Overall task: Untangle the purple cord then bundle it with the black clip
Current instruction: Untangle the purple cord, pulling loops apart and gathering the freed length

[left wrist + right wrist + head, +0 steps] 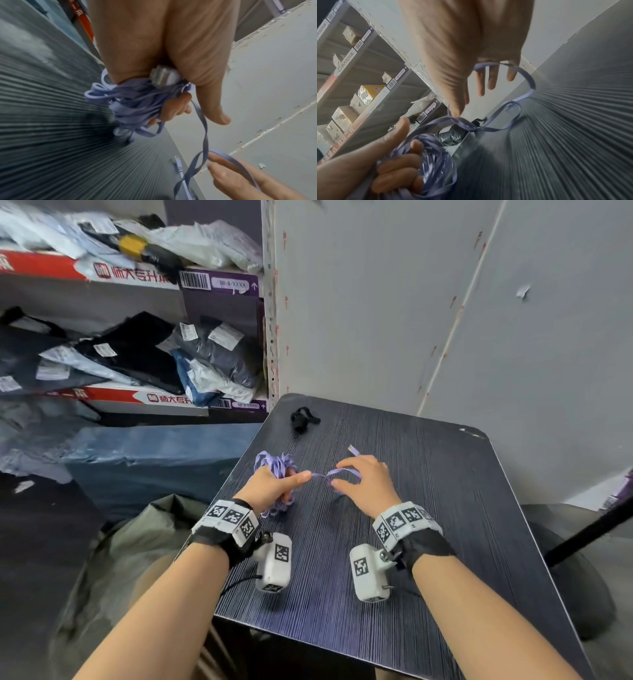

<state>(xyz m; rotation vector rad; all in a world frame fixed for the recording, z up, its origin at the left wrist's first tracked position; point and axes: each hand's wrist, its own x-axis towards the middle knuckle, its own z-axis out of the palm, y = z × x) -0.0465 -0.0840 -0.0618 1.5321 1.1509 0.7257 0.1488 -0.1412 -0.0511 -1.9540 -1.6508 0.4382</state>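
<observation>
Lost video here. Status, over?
Left hand grips tangled purple cord. Right hand open, strand looped over fingers. Black clip untouched, far table edge. Nothing blocking.

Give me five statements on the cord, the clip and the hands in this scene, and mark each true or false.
1. The left hand grips the tangled mass of purple cord. True.
2. The black clip is fastened round the cord. False: it lies alone near the far left corner of the table, apart from the cord.
3. A loose strand runs from the tangle to the right hand. True.
4. The right hand holds the clip. False: only a strand of cord crosses its fingers.
5. A connector lies on the table beyond the right hand. True.
</observation>
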